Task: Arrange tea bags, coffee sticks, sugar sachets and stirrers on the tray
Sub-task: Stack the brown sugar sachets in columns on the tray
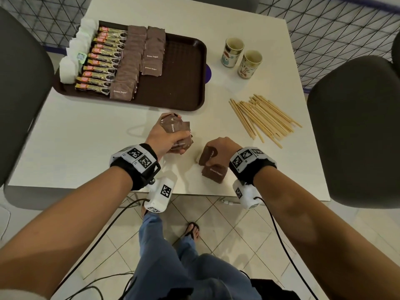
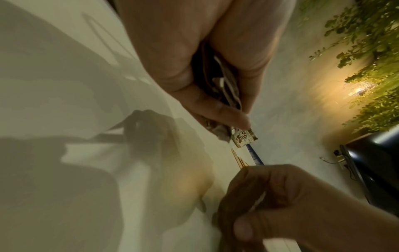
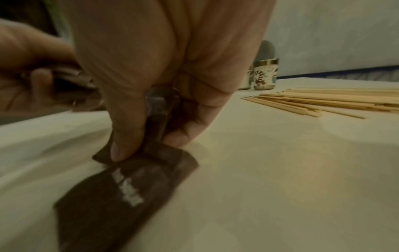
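Observation:
A dark brown tray point(image 1: 184, 68) at the back left of the white table carries white tea bags point(image 1: 73, 53), a row of coffee sticks point(image 1: 101, 59) and two columns of brown sugar sachets point(image 1: 138, 59). My left hand point(image 1: 164, 137) grips a bundle of brown sugar sachets point(image 1: 176, 126) just in front of the tray. My right hand point(image 1: 218, 151) pinches a brown sachet point(image 1: 205, 155) near the table's front edge, with another sachet point(image 1: 214, 173) lying beneath it. In the right wrist view thumb and fingers point(image 3: 121, 136) squeeze the sachet point(image 3: 121, 184). Wooden stirrers point(image 1: 264, 118) lie in a loose pile at the right.
Two patterned cups point(image 1: 241, 57) stand behind the stirrers. Dark chairs point(image 1: 355, 126) flank the table on both sides. The tray's right half point(image 1: 179, 83) is bare. Wire mesh fencing runs behind the table.

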Demonstrator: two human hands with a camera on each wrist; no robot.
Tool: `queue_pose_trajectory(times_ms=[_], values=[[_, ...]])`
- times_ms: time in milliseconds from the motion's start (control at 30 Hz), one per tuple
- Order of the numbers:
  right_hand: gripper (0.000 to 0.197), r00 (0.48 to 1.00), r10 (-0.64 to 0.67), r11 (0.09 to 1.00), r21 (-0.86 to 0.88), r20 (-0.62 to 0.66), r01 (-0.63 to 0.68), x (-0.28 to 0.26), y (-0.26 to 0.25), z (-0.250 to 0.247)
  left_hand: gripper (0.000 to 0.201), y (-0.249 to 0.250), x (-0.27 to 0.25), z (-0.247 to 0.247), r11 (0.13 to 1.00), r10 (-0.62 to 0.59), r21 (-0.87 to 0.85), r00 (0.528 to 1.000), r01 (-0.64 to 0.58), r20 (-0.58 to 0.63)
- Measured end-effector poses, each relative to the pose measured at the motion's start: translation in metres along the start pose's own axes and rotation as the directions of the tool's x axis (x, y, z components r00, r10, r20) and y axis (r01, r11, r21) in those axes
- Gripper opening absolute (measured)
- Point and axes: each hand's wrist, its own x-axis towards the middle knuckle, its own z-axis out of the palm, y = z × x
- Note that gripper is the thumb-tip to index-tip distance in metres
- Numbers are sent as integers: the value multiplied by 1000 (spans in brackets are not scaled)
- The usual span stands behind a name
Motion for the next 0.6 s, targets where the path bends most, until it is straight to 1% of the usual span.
queue_pose_trajectory(times_ms=[67, 133, 200, 267, 300, 333, 467, 533, 600], values=[[36, 996, 25, 990, 143, -86, -12, 5, -3, -10, 40, 2, 2, -5, 1000, 3, 30, 1000, -3, -5], [29, 982, 50, 940, 340, -179, 14, 12, -10, -23, 39, 6, 6, -11, 998, 6, 55, 1000, -6, -4], [21, 963, 78, 846, 529, -257, 72, 21, -19, -34, 37, 10, 9, -18, 998, 6, 62, 1000, -6, 9], [23, 949, 97, 740, 660, -300, 133, 32, -31, -42, 34, 15, 14, -24, 998, 10, 57, 999, -12, 37], [25, 943, 101, 701, 695, -316, 158, 38, -38, -46, 33, 18, 16, -26, 999, 14, 51, 999, -17, 52], [26, 937, 99, 684, 707, -334, 180, 44, -45, -49, 32, 22, 19, -29, 999, 17, 41, 998, -20, 61], [28, 908, 97, 653, 715, -407, 250, 72, -70, -62, 33, 44, 38, -45, 1000, 14, -9, 1000, -14, 27], [25, 907, 82, 650, 712, -413, 266, 86, -80, -68, 34, 55, 50, -58, 1000, 17, -3, 1000, -17, 0], [16, 917, 83, 629, 734, -391, 257, 102, -90, -74, 36, 66, 63, -72, 1000, 20, 23, 1000, -19, -18]])
